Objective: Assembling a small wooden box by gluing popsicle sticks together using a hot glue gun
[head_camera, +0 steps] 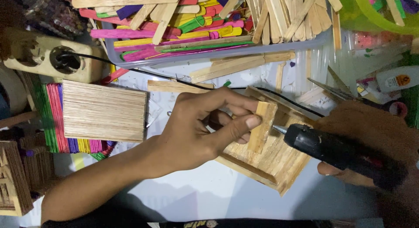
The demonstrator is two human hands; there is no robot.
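- Cluttered white craft table point(209, 197) lies beneath us.
- Our left hand point(198, 132) pinches a small wooden stick block point(263, 125) upright on the square stick panel point(273, 162).
- Our right hand point(371, 145) grips the black glue gun point(336, 150), nozzle touching the block; gluing seems underway, steady pressing probably next.

Home craft corner: tray of coloured craft sticks point(183, 23), glue gun point(336, 151), glue bottle point(397, 78).

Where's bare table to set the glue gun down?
Bare white table lies below the left hand and wooden panel. Crowded above: stick tray, cord, scissors. The right hand holds the glue gun.
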